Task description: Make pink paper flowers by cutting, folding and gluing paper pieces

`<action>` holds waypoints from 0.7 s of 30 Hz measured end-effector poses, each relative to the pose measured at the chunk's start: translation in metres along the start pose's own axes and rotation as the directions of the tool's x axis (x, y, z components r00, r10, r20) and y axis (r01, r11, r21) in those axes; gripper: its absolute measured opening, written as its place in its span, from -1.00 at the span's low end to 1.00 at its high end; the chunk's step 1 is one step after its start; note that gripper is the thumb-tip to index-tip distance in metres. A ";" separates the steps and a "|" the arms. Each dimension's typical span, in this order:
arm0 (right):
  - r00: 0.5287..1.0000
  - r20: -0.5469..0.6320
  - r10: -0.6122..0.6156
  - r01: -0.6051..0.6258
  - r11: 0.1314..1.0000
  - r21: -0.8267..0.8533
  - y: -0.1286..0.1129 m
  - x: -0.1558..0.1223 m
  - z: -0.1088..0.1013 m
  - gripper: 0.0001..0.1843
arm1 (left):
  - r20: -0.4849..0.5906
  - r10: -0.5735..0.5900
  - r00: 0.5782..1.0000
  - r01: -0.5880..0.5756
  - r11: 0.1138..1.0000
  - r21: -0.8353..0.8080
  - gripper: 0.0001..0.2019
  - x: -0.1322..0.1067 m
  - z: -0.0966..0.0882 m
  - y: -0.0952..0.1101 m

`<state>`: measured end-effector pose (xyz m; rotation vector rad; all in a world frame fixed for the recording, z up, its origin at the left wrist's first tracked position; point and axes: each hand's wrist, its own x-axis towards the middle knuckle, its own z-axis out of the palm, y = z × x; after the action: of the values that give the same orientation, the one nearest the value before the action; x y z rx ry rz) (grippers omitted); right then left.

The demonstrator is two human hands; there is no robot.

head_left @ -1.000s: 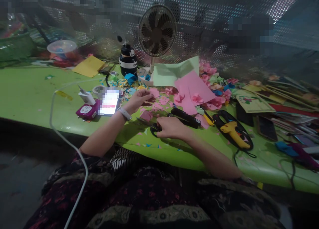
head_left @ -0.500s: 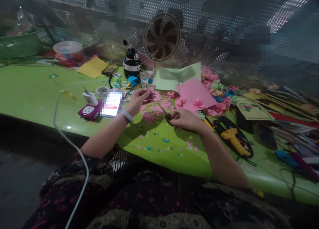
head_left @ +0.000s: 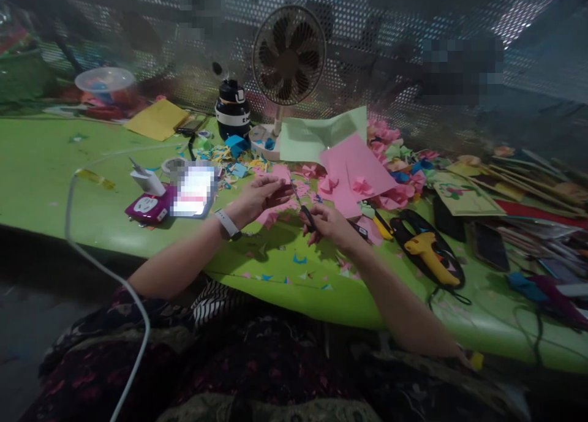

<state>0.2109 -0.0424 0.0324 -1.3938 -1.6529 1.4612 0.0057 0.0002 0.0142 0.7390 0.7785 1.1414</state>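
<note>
My left hand (head_left: 264, 196), with a pale band on its wrist, pinches a small piece of pink paper (head_left: 281, 173) above the table. My right hand (head_left: 327, 223) is closed round the dark handles of a pair of scissors (head_left: 307, 215). Their thin blades point up and left, close to the pink piece and the left fingertips; whether they touch the paper I cannot tell. Under and behind the hands lie pink scraps and folded pink shapes. A larger pink sheet (head_left: 356, 165) rests just beyond my right hand, partly over a pale green sheet (head_left: 301, 141).
A glowing phone (head_left: 195, 192) and a purple power block (head_left: 149, 207) lie left, near a white cable (head_left: 98, 266). Behind stand a black bottle (head_left: 233, 113) and a fan (head_left: 288, 57). To the right are a yellow glue gun (head_left: 432, 256) and a dark phone (head_left: 489, 245).
The scissors have risen and turned, bringing their blades up to the pink piece by my left fingers. My left hand has opened out slightly. The whole view has shifted a little.
</note>
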 end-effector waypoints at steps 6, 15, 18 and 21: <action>1.000 -0.015 -0.004 0.004 0.999 -0.037 0.002 0.001 0.003 -0.39 | 0.019 -0.042 0.999 0.042 0.999 -0.008 -0.87 -0.001 0.000 -0.006; 0.999 -0.046 -0.022 0.018 0.997 -0.073 0.001 -0.002 0.007 -0.41 | -0.004 -0.066 0.998 0.066 0.997 -0.039 -0.84 -0.003 0.001 -0.007; 0.998 -0.056 -0.037 0.032 0.996 -0.082 0.000 -0.002 0.008 -0.42 | 0.015 -0.059 0.998 0.059 0.998 -0.032 -0.87 -0.003 0.000 -0.008; 0.997 -0.066 -0.051 0.045 0.995 -0.091 -0.001 -0.002 0.009 -0.41 | 0.020 -0.068 0.998 0.068 0.997 -0.039 -0.86 -0.002 -0.002 -0.010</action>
<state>0.2038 -0.0473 0.0311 -1.4250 -1.7159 1.3130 0.0088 -0.0040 0.0055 0.6838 0.7579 1.0845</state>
